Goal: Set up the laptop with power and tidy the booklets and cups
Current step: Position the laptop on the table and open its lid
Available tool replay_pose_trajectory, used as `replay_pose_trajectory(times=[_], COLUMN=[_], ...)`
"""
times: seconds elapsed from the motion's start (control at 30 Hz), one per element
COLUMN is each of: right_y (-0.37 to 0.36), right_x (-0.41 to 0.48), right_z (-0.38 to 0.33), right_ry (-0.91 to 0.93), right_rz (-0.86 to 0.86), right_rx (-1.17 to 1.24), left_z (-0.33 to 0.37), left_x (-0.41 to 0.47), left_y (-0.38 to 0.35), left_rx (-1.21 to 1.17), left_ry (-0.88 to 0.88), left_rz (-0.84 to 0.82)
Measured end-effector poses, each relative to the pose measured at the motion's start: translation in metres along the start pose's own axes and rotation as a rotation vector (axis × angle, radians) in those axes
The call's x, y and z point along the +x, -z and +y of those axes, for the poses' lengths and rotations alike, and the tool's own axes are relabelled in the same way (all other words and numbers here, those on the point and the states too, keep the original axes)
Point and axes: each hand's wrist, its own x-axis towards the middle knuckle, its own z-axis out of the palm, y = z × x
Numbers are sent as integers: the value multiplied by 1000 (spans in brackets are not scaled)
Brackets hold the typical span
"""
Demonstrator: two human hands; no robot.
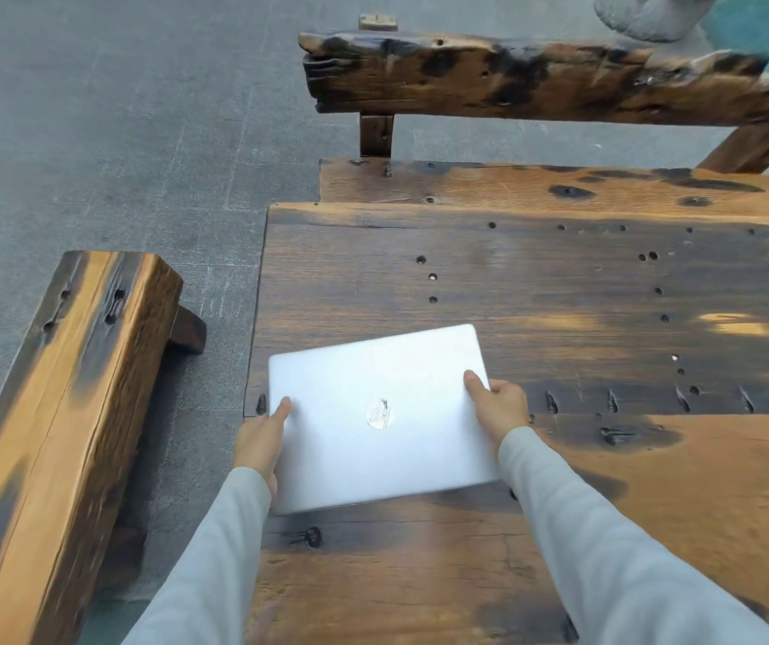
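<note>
A closed, silver, flat laptop with a round sticker on its lid (380, 414) is held over the near left corner of a dark and orange weathered wooden table with many small holes (559, 295). The left hand (261, 439) is clamped on the left edge of the laptop, with the thumb on top of the lid. The right hand (501, 405) is clamped on the right edge in the same way. The fingers under the laptop are hidden, so I cannot tell how deep they reach. I also cannot tell if the laptop already rests on the wood or is just above it; a shadow under its near edge suggests it is a little lifted there.

The main risk, in my judgement, is the place. The left side of the laptop is very near the left edge of the table, and below is grey stone pavement (94, 132). If it is put down here and then pushed, it may tip off the edge. A thick rough wooden bench (61, 435) stands near on the left, apart from the table.

A second risk is the surface: the holes and iron nails may scratch the underside if the laptop is dragged.

No cable, booklets or cups are visible here.
</note>
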Motion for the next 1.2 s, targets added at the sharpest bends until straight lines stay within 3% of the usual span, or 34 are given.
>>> replay_pose_trajectory(times=[0.17,0.3,0.6,1.2], right_y=[30,54,123,375], right_x=[-7,-22,-60,-81], right_z=[-2,0,36,169], right_ry=[5,32,25,72], right_rz=[5,28,48,61], right_rx=[165,207,272,234], left_z=[8,10,3,-88], left_x=[-20,-41,-94,-248], left_y=[1,-6,-37,-189], left_rx=[6,70,79,293], left_ry=[-149,-256,-296,-444], left_rz=[-131,-139,-224,-457])
